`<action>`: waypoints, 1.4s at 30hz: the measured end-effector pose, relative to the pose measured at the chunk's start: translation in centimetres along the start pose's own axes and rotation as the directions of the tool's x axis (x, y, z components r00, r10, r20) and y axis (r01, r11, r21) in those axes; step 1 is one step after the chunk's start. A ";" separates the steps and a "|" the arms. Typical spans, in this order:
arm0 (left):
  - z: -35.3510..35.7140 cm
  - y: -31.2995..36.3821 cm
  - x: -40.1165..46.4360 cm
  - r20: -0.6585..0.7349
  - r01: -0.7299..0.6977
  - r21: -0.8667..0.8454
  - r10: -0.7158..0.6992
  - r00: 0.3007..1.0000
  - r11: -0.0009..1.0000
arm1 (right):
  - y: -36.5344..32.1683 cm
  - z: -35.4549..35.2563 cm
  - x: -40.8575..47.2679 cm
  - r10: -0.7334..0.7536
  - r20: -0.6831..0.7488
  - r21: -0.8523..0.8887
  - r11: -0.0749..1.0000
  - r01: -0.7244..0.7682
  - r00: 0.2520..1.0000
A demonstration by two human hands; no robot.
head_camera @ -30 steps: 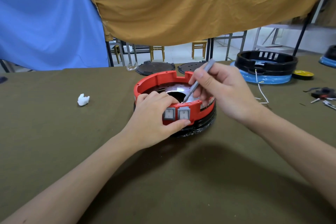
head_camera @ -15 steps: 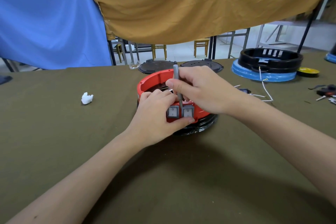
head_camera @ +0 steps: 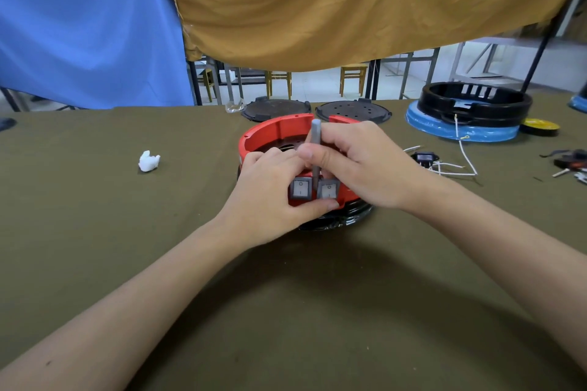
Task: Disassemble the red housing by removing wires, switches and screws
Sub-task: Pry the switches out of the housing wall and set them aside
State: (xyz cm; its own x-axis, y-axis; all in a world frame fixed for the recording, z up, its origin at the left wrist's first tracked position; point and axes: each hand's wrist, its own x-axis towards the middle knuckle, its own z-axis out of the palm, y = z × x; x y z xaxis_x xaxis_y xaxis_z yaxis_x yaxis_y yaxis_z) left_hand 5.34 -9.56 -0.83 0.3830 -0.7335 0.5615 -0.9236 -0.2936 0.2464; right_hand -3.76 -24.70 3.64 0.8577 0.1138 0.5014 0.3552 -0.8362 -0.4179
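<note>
Since 1 s ago the thin grey metal tool (head_camera: 316, 152) has swung from a slant inside the ring to upright, tip now at the gap btwn the two grey rocker switches (head_camera: 300, 188), and the right hand came fwd over the near rim.

L to R: a crumpled white scrap (head_camera: 149, 161) lies well apart on the olive cloth table (head_camera: 95, 232). Left hand (head_camera: 270, 197) grips the round red plastic housing (head_camera: 273, 133) at its near wall, thumb under the switches, fingers curled over the rim. Housing sits mid-table on a black base. Right hand (head_camera: 365, 165) pinches the tool, thumb against its shaft.

Step in hand, prob.: prying a switch out. Keep the left-hand brace firm, work the tip into the bezel edge, lever gently w/ small force; a slip could jab the left thumb. Loose white wires (head_camera: 454, 165) lie to the right.
</note>
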 end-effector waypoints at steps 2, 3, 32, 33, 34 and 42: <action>0.0 0.0 0.1 0.013 0.013 0.012 -0.013 1.000 1.000 | -0.1 0.0 0.4 0.005 0.047 -0.017 1.000 -0.004 0.999; 0.0 0.0 0.1 0.024 0.019 0.016 -0.020 1.000 1.000 | -0.2 0.0 0.6 0.009 0.060 -0.019 1.000 -0.008 0.998; -0.1 -0.1 -0.2 -0.004 -0.011 0.038 0.011 1.000 0.999 | 2.2 -2.0 -0.8 0.065 -0.151 0.271 0.962 -0.022 0.986; -0.1 -0.1 -0.2 0.000 -0.015 0.037 0.015 1.000 0.999 | 2.1 -1.9 -0.9 0.067 -0.150 0.280 0.960 -0.023 0.986; -0.1 -0.2 -0.2 0.003 -0.017 0.037 0.017 1.000 0.999 | 2.1 -1.9 -0.9 0.074 -0.145 0.297 0.955 -0.028 0.987; -0.2 -0.2 -0.2 0.012 -0.025 0.048 0.025 1.000 0.999 | 2.5 -2.2 -0.7 0.262 -0.035 0.439 0.871 -0.221 0.964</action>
State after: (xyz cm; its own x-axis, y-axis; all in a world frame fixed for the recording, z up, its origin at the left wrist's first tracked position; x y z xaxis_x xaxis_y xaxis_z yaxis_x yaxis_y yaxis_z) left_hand 5.45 -9.28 -0.85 0.3599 -0.7481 0.5575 -0.9327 -0.3041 0.1941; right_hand -4.25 -28.03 3.89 0.9071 -0.1285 0.4009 0.2833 -0.5181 -0.8070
